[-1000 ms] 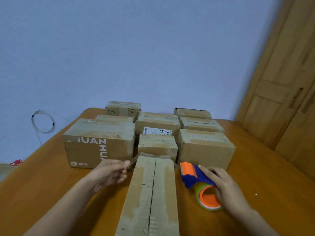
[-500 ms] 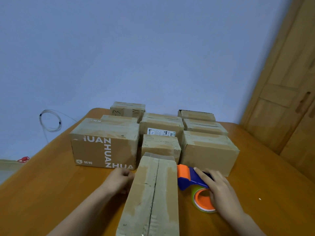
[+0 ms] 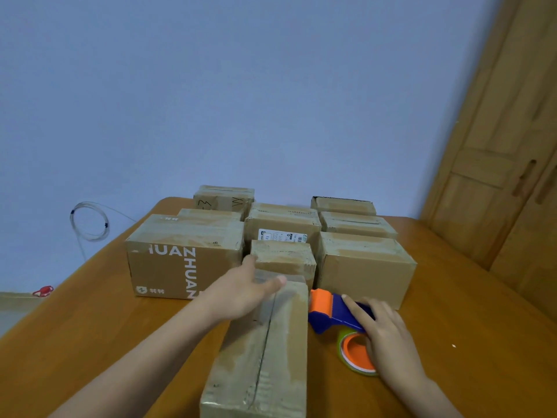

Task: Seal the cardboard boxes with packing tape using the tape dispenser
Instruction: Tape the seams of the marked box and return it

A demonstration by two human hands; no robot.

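A long narrow cardboard box lies lengthwise in front of me, its centre seam showing between old tape marks. My left hand reaches over its far end, fingers straight and pressing flat on the top near the far edge. Just right of the box, a blue and orange tape dispenser with a roll of clear tape lies on the table. My right hand rests on the dispenser, fingers laid over its handle and roll.
Several taped cardboard boxes stand in rows behind, among them a large one printed ZHUAN and a plain one at the right. The wooden table extends left and right. A wooden door is at the right; a coiled cable hangs left.
My left hand moved from the box's left side up onto its far end and now lies flat there. The right hand stayed on the dispenser. The view shifted slightly.
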